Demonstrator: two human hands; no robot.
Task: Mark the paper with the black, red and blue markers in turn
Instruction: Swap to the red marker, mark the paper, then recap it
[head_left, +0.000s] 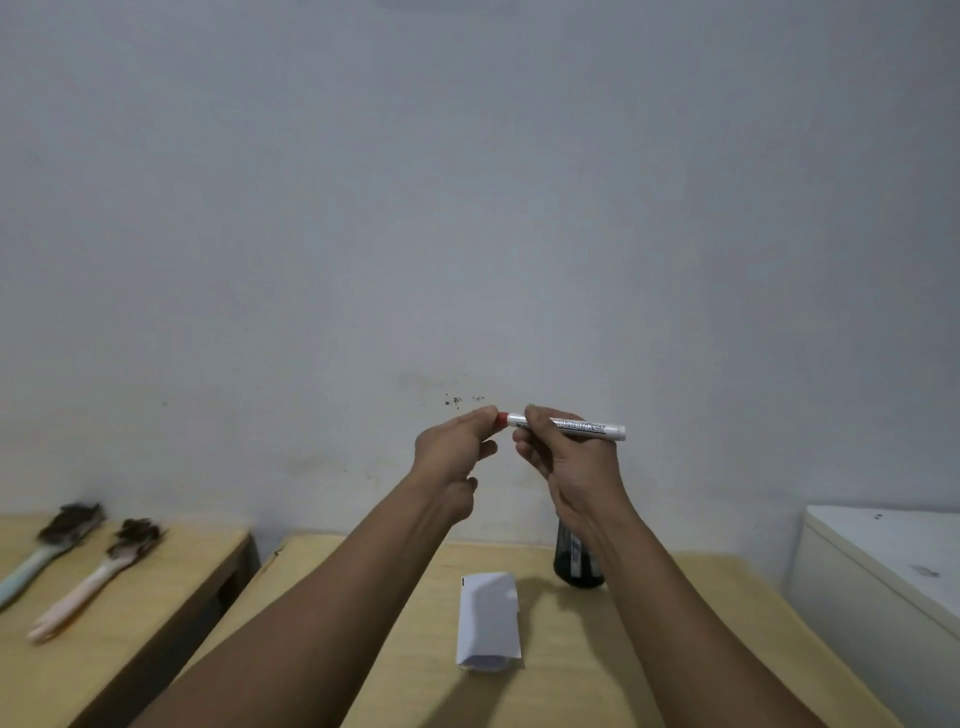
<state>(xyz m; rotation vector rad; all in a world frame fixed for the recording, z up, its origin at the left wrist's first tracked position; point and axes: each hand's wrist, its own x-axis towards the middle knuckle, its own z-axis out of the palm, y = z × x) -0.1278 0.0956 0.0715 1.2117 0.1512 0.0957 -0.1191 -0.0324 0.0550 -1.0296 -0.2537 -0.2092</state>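
Note:
I hold a white-barrelled red marker (587, 428) level in front of the wall, above the table. My right hand (566, 457) grips its barrel. My left hand (457, 447) pinches the red cap (502, 418) at the marker's left end; whether the cap is on or off the tip is hidden by my fingers. Below, a folded white paper (488, 621) lies on the wooden table (597, 654), with a short black mark near its top left corner. A dark pen holder (571, 564) stands behind the paper, partly hidden by my right forearm.
A second wooden table (171, 571) at the left carries two brushes (78, 566) with pale handles and dark bristles. A gap separates the two tables. A white cabinet (883, 571) stands at the right. The grey wall rises just behind the tables.

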